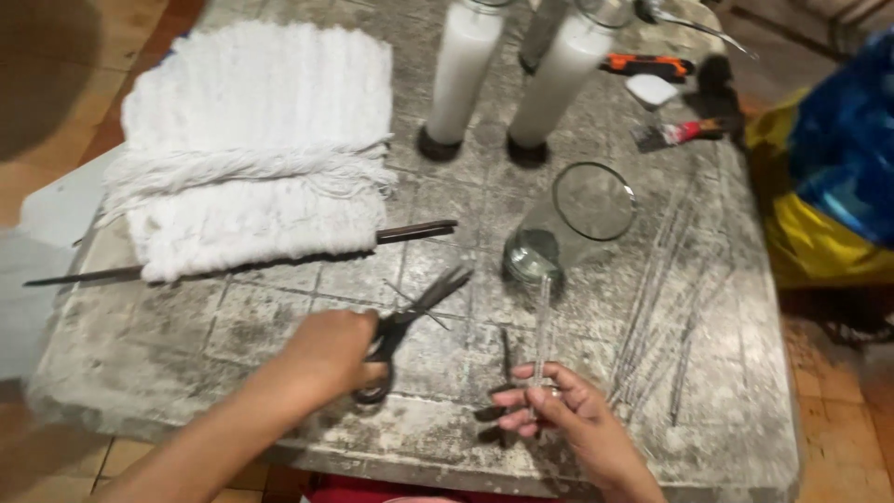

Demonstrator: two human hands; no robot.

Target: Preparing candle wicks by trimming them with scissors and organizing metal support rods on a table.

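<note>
My left hand (pixel 328 359) grips the handles of black scissors (pixel 419 312), whose blades point up and right, slightly apart, over the stained stone tabletop (pixel 279 317). My right hand (pixel 559 410) pinches a thin, pale waxed wick (pixel 542 326) near its lower end. The wick runs up toward an empty clear glass (pixel 573 219) that stands just beyond it. The scissor tips lie a little left of the wick, not touching it.
A thick bundle of white string (pixel 251 149) hangs on a dark rod (pixel 410 231) at the left. Two tall white candles in glass (pixel 466 65) stand at the back. Several waxed wicks (pixel 661 317) lie at the right. A brush (pixel 680 132), an orange cutter (pixel 647 65) and a blue-yellow bag (pixel 829 186) sit far right.
</note>
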